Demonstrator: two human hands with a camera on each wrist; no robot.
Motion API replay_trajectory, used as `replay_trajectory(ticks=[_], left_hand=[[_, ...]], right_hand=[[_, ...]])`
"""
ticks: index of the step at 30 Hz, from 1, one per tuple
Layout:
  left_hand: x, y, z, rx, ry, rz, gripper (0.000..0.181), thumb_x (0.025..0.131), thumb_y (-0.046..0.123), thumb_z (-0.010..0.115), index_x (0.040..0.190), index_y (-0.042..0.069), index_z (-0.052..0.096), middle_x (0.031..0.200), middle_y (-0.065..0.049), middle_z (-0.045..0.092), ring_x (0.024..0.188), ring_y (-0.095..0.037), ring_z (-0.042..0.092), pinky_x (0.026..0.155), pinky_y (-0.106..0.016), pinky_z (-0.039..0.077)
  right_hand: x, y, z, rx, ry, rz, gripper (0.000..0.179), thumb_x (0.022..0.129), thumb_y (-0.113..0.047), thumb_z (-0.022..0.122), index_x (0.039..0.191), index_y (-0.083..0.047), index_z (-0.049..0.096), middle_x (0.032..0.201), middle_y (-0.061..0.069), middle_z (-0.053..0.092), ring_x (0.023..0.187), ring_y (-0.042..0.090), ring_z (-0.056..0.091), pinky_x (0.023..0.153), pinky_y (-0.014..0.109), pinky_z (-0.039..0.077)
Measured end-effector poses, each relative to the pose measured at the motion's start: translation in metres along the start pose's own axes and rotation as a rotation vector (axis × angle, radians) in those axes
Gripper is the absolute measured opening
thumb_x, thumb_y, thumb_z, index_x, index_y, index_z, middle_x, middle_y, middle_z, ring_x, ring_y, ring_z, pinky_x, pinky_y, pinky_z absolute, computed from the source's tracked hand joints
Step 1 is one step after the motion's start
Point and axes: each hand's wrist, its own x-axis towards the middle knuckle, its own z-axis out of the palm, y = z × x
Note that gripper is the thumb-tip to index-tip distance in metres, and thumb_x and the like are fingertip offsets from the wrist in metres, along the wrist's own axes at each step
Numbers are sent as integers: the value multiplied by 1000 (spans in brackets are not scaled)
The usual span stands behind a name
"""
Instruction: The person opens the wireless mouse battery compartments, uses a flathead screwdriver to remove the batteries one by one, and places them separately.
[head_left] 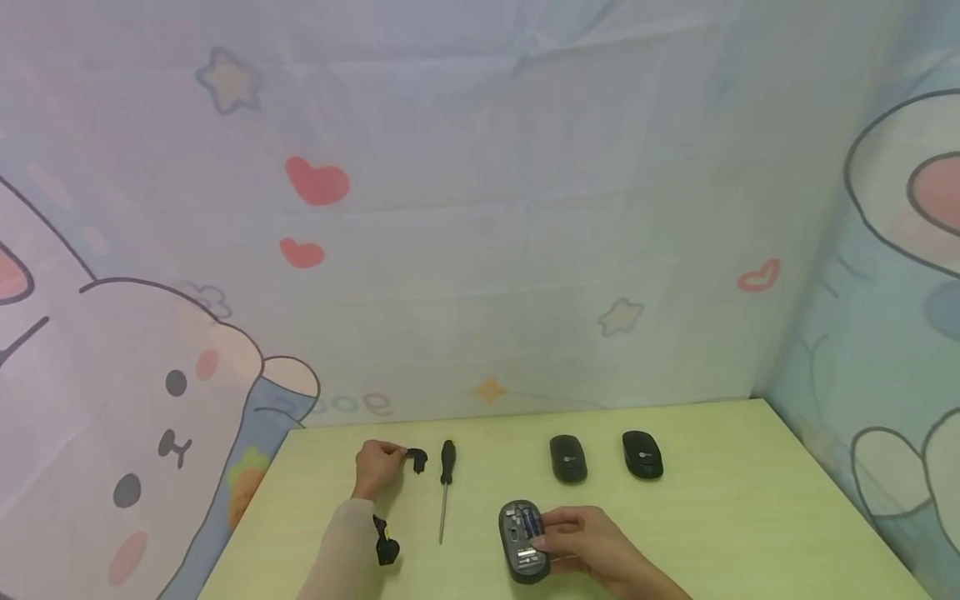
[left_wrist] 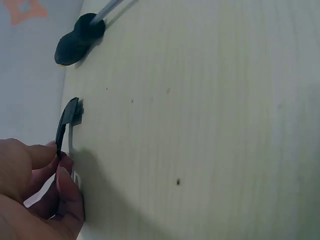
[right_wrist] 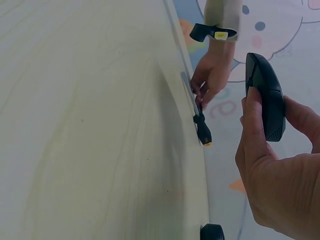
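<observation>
Between thumb and fingertips, my left hand point(head_left: 377, 468) pinches a thin curved black plastic cover point(head_left: 417, 458) at the table's far left. In the left wrist view the cover point(left_wrist: 66, 117) is on edge, close over the tabletop. My right hand point(head_left: 592, 546) grips a black computer mouse point(head_left: 516, 546) by its side, nearer the front. Its underside faces up toward the head camera, with the battery compartment uncovered and blue batteries point(head_left: 531, 522) inside. From the right wrist, the mouse point(right_wrist: 272, 107) is seen edge-on between thumb and fingers, raised off the table.
A screwdriver point(head_left: 447, 462) with a black handle lies just right of my left hand, shaft toward me. Two more black mice, one point(head_left: 567, 460) behind the held mouse and another point(head_left: 642, 455) farther right, sit on the pale table point(head_left: 735, 500). A printed cloth point(head_left: 465, 208) hangs behind.
</observation>
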Motion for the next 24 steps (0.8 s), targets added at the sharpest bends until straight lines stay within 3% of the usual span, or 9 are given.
replay_trajectory(ticks=[5, 9, 15, 24], left_hand=[[-1, 0, 1, 24, 10, 28, 24, 101, 11, 63, 106, -8, 78, 109, -28, 76, 100, -43, 72, 84, -53, 63], [2, 1, 2, 34, 16, 39, 28, 98, 9, 58, 108, -8, 77, 109, -27, 77, 88, -33, 73, 72, -41, 62], [1, 10, 0, 25, -14, 72, 27, 99, 10, 58, 107, -6, 78, 100, -22, 78, 67, -17, 61, 61, -29, 52], [-12, 36, -1, 16, -53, 159, 28, 105, 17, 61, 118, -3, 76, 111, -19, 77, 93, -29, 73, 76, -43, 63]], right_hand=[[-2, -2, 0, -2, 1, 2, 55, 95, -15, 77, 138, 13, 58, 118, 13, 78, 99, 19, 76, 86, 36, 67], [-3, -2, -2, 4, 2, 4, 58, 94, -17, 78, 139, 12, 57, 118, 13, 78, 100, 20, 77, 87, 36, 67], [-1, 0, -1, 6, 4, 8, 58, 94, -17, 79, 139, 12, 57, 118, 13, 78, 100, 19, 77, 87, 36, 67], [-1, 0, 0, 9, -5, 2, 59, 93, -17, 78, 139, 13, 57, 119, 14, 77, 101, 20, 77, 87, 36, 67]])
